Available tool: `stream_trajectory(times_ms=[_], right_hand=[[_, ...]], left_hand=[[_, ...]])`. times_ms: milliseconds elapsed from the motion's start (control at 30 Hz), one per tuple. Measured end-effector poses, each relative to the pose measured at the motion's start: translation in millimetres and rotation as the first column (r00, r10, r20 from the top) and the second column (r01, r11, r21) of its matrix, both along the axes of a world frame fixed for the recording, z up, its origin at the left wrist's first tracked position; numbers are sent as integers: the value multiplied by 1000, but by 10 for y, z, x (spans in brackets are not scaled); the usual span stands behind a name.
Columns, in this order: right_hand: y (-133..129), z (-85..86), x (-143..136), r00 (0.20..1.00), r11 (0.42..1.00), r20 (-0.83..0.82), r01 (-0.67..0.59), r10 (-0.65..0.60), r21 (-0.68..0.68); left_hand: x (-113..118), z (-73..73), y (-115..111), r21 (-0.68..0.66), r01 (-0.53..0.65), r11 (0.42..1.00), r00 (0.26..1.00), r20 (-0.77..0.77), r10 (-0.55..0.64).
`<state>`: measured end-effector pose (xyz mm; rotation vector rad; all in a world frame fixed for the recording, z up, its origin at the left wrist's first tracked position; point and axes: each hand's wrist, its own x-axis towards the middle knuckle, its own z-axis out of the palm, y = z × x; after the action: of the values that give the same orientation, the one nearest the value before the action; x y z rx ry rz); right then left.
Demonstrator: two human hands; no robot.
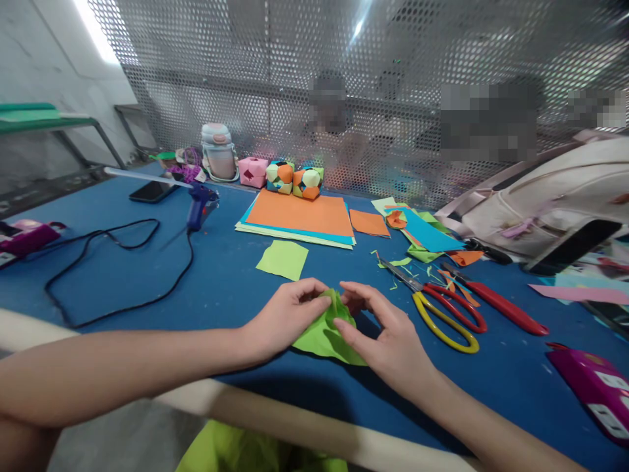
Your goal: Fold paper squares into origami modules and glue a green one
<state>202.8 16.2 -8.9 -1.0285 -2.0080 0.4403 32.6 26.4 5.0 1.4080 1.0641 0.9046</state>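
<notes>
Both my hands hold one piece of light green paper [322,335] just above the blue table [230,282]. My left hand [285,318] pinches its left upper part, fingers curled over a raised fold. My right hand [388,341] pinches the same fold from the right, and its palm covers the paper's right edge. A second, flat light green square [282,259] lies on the table just beyond my left hand.
Yellow-handled scissors [439,314] and red-handled scissors [496,305] lie to the right. A stack of orange and blue sheets [299,216], folded paper cubes [295,178], a blue glue gun [199,203] with black cord, a phone [153,191], paper scraps [417,229], a pale bag [550,196] and a magenta power strip [594,387] surround them.
</notes>
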Motion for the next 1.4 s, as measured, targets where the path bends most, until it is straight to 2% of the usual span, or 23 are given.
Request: stream_trajectory(times_ms=[267,433,700,967,1167,1400], right_hand=[[9,-25,0,998,998,27,52,-53,21],[12,-36,0,997,995,4,80,-81,64],[18,-30,-2,997,990,36,57,-62,130],[7,-35,-7,997,995,26,66,-68,70],[25,-45,-2,996,996,10,84,-84,40],[41,-15,9,993,990,-61,95,-102,-103]], left_hand=[[0,-9,2,33,-47,998,998,-41,48],[6,22,-4,22,-1,1000,1000,-17,2],[-14,3,-13,97,59,994,998,-14,-58],[-14,-28,-6,80,31,996,999,38,-34],[-21,-14,4,36,-39,999,999,4,39],[17,9,9,-37,-86,996,996,30,87]])
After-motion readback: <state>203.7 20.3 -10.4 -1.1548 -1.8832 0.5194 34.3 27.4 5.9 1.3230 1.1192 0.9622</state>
